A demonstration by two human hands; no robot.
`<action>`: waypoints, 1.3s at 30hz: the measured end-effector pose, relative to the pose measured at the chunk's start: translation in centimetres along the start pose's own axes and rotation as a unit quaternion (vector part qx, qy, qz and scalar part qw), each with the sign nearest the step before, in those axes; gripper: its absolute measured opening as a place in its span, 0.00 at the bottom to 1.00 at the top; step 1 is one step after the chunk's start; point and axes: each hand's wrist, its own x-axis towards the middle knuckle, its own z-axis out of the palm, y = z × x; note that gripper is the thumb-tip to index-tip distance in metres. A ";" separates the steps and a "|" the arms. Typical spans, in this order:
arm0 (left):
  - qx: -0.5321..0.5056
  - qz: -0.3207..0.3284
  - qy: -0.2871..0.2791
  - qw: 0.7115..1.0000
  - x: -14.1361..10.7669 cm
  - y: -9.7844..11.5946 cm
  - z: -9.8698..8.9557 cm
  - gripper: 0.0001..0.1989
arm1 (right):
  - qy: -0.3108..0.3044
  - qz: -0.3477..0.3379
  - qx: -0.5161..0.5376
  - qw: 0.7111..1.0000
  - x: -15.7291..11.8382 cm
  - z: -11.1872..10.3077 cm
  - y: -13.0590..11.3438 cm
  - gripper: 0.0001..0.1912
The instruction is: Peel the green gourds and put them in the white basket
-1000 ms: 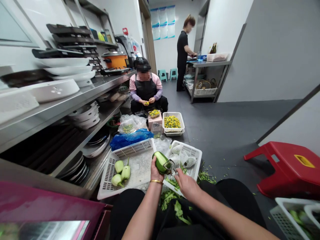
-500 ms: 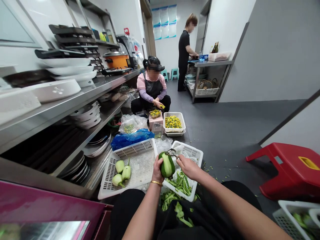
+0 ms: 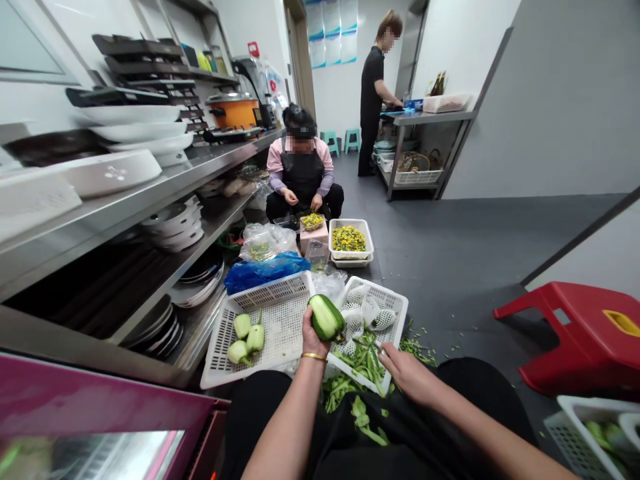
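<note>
A partly peeled green vegetable (image 3: 327, 317), pale along its peeled strips, rests in my left hand (image 3: 313, 335), whose fingers wrap its left side. My right hand (image 3: 404, 371) is closed on the handle of a peeler (image 3: 376, 347), lower and to the right, apart from the vegetable. Beneath lies a white basket (image 3: 399, 313) with green peelings (image 3: 367, 363) and white foam nets (image 3: 364, 303). Left of it, several pale peeled vegetables (image 3: 255, 338) sit in a larger white basket (image 3: 216, 347).
A person (image 3: 303, 167) squats ahead beside a basket of yellow flowers (image 3: 349, 239); another stands at a steel table (image 3: 435, 119). Steel shelves (image 3: 200, 163) with dishes run along the left. A red stool (image 3: 580, 327) and another basket (image 3: 575, 427) are at right.
My right hand has moved down and right with the peeler, away from the vegetable. My left hand has tilted the vegetable. The squatting person's hands have moved apart.
</note>
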 end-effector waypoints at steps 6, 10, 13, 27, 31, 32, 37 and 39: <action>-0.010 0.021 0.042 0.999 -0.8 0.0 0.6 0.13 | 0.066 -0.010 -0.022 0.998 2.4 -0.2 -5.1 0.16; -0.002 0.030 0.056 0.998 -0.5 -0.3 0.3 0.13 | 0.040 0.006 -0.029 0.999 0.9 4.0 -3.4 0.17; -0.001 0.014 0.048 0.999 0.0 -0.6 -0.3 0.15 | 0.002 0.013 -0.024 1.000 -0.3 3.8 -1.0 0.15; 0.067 0.068 -0.079 0.992 -0.3 -0.9 -0.6 0.20 | 0.075 -0.017 0.029 0.997 2.0 1.5 -4.2 0.13; 0.042 0.061 -0.020 0.997 1.0 -0.3 -1.1 0.20 | -0.020 0.004 0.024 1.000 -2.1 5.8 0.9 0.14; 0.042 0.051 -0.020 0.998 1.1 -0.2 -1.2 0.21 | -0.032 0.000 0.023 0.999 -2.5 5.6 1.9 0.14; 0.061 -0.002 -0.035 0.998 0.6 -0.4 -1.5 0.22 | 0.032 -0.026 0.030 0.999 -0.6 -0.7 0.1 0.15; 0.075 0.000 -0.040 0.996 0.1 -0.4 -1.3 0.21 | 0.062 -0.035 0.019 0.997 0.9 -3.1 -2.6 0.15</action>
